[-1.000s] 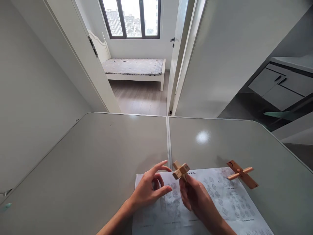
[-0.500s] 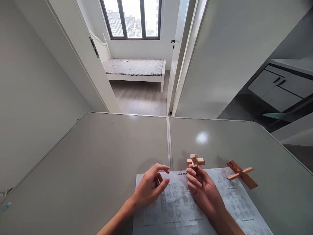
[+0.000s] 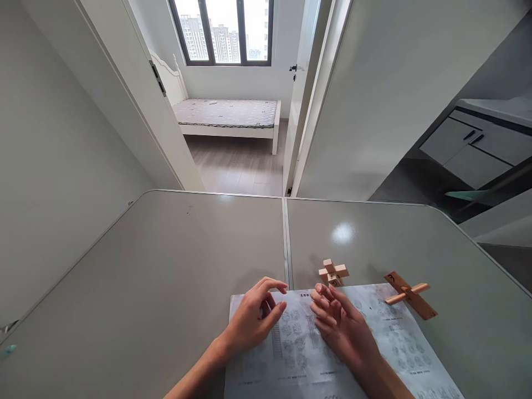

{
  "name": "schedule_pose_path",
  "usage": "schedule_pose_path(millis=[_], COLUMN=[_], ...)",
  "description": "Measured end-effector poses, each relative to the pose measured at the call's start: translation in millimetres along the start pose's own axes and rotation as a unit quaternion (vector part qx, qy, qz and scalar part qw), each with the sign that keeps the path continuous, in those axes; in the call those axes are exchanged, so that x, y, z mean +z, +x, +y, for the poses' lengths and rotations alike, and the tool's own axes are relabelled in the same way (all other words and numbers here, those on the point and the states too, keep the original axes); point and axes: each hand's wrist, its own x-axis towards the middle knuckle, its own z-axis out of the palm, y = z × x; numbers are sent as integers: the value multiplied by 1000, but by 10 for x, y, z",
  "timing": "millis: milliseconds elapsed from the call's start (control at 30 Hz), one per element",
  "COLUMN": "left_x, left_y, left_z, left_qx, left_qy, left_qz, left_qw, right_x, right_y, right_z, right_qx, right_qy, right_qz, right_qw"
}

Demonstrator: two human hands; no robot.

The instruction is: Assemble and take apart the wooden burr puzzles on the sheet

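My left hand [image 3: 256, 315] hovers over the left part of a printed instruction sheet [image 3: 291, 363], empty, with a gap between its bent fingers and thumb. Close to the sheet's top edge stands a small wooden burr puzzle [image 3: 333, 272], its light bars crossing one another. Just in front of that puzzle is my right hand [image 3: 343, 324], loosely curled, with nothing visible in its fingers. Off to the right, a darker wooden cross piece [image 3: 410, 295], a flat board with a rod through it, rests partly on the sheet's corner.
The grey table [image 3: 199, 249] has a seam [image 3: 286, 238] running down its middle. A white wall [image 3: 66, 138] rises along the left side. Past the far edge, a doorway leads to a bed [image 3: 228, 113] under a window. Cabinets [image 3: 474, 144] stand at the far right.
My right hand has let go of the wooden burr puzzle and drawn slightly back and left. The puzzle now stands on its own. My left hand has hardly moved.
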Motion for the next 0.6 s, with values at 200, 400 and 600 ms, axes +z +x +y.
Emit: schedule_pose_path(millis=[200,400,600], left_x=[-1,9,9], left_y=[-1,6,6], left_z=[-13,-44,-33], left_qx=[2,-1,-1], left_qy=[1,-1,-1], left_qz=[-4,-8,-8], left_qw=[1000,1000,1000], right_x=[-24,-20,-31], right_y=[16,39,48], right_z=[63,57,56], right_qx=[32,34,37], right_qy=[-54,-46,-42], right_qz=[-16,-12,-20], right_qw=[998,998,998])
